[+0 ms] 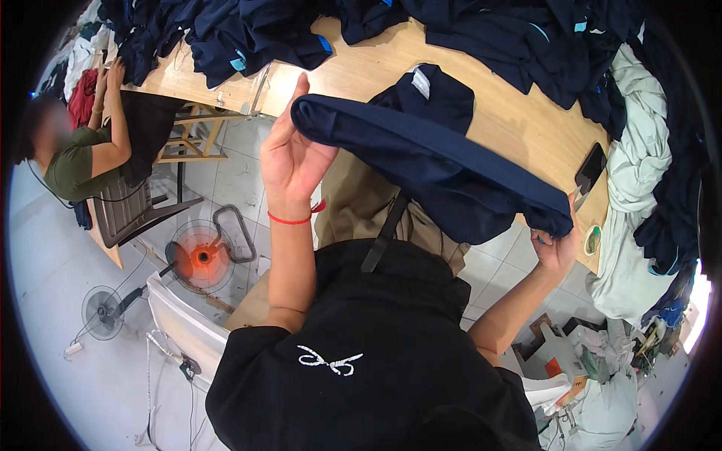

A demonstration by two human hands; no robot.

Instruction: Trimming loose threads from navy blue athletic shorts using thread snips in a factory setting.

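A navy blue garment is stretched between my two hands, its folded, band-like edge running from upper left down to lower right. My left hand, with a red string on the wrist, holds the left end of that edge. One finger points up, and the garment partly hides the others. At the other end, my right hand grips the band's corner between thumb and fingers. The garment's far part, with a white label, reaches over the wooden table.
Heaped navy garments line the table's far side. A dark phone lies at the right near pale green cloth. At left, a co-worker handles cloth beside a brown chair. Two fans stand on the floor.
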